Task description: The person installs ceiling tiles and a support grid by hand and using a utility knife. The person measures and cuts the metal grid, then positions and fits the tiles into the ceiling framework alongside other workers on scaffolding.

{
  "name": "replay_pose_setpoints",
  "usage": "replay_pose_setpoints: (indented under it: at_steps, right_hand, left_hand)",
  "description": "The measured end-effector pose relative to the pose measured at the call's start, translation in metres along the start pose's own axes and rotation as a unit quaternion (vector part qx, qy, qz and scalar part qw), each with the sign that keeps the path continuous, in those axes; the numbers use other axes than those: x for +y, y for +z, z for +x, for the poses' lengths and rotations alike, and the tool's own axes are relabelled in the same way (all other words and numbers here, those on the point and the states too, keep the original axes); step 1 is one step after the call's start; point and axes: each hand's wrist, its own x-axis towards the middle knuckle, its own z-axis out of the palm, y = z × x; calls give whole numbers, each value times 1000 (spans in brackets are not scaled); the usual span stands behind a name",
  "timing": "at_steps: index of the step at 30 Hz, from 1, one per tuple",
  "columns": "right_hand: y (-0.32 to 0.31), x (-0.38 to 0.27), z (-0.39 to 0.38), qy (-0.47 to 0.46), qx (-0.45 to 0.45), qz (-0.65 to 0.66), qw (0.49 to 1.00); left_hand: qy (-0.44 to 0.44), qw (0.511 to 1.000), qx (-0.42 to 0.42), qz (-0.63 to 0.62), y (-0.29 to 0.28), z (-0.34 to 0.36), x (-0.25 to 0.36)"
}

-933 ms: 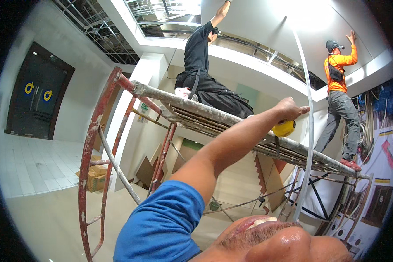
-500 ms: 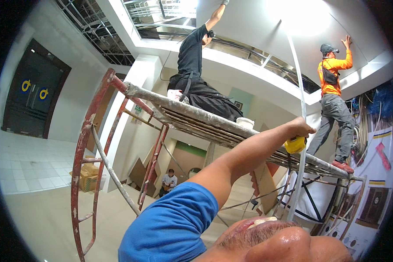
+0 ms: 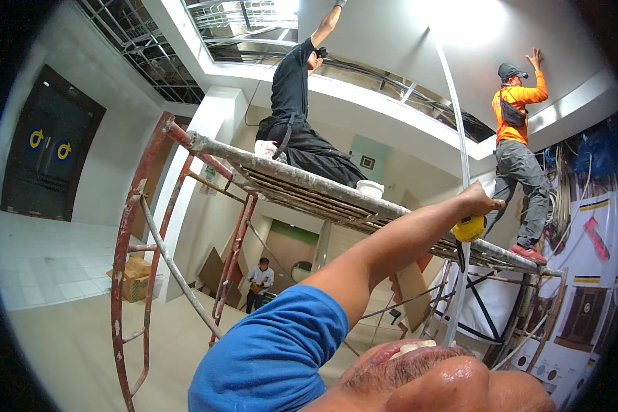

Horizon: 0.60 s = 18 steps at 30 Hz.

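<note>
The left hand (image 3: 482, 199) (by a metal pole (image 3: 456, 120)) grips a yellow tape measure (image 3: 468, 229).

2 matching yellow-and-blue emblems (image 3: 36, 139) stand side by side on the dark double door (image 3: 44, 180).

The scaffold platform (image 3: 233, 154) is slanting across the view, carrying a kneeling person in black (image 3: 290, 86) towards its left end, a white tub (image 3: 370, 189) on its edge beside that person's legs, and a standing person in orange (image 3: 518, 151) towards its right end; below, the floor (image 3: 69, 343) is bearing the red scaffold frame (image 3: 122, 264) and a cardboard box (image 3: 136, 281)
</note>
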Motion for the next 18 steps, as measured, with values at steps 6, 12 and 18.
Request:
replay_pose_setpoints:
  at_steps: [6,12,18]
  right_hand:
    - [1,5,2,-110,23,-28,993]
    - [2,5,3,-161,36,-39,985]
    - [8,2,0,-205,46,-48,976]
  left_hand:
    - [-2,999,43,32,13,15,-10]
    - [-6,999,37,23,19,15,-11]
    - [35,999,17,5,25,10,-1]
